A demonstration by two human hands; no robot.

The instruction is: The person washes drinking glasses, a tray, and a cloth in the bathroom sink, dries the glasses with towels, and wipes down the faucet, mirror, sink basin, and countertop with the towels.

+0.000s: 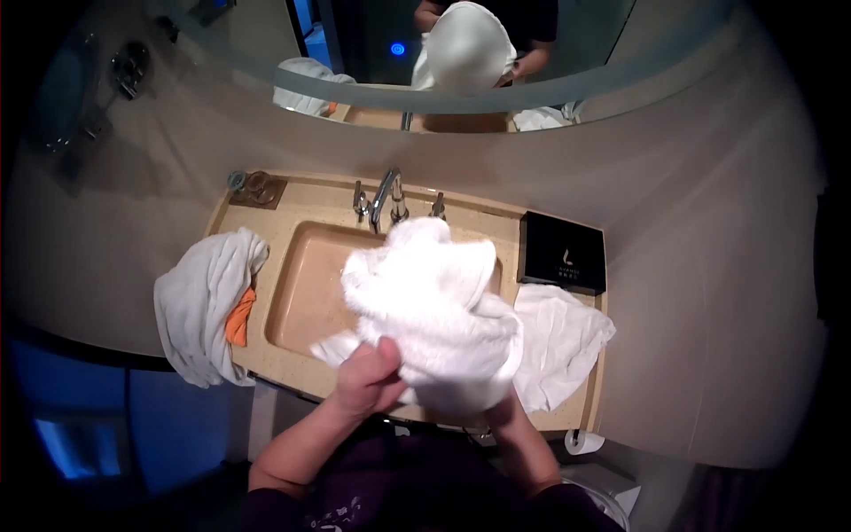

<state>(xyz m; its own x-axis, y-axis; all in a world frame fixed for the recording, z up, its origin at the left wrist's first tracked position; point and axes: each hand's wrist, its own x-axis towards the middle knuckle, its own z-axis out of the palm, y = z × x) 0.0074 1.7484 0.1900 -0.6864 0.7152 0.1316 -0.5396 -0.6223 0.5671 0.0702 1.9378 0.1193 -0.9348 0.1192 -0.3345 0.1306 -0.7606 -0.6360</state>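
The left hand (368,377) grips the white towel (425,301) above the sink (306,293); the right hand's grip, covered by cloth, I cannot tell.

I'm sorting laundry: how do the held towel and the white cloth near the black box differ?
The held towel is bunched in midair; the white cloth lies spread on the counter. The held towel looks thick and fluffy, the white cloth thin and creased. Both are white.

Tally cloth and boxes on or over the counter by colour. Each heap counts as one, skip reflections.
White: 3 (held towel, left heap, right-hand cloth)
Orange: 1 (orange cloth against the left heap)
Black: 1 (box)
Total: 5
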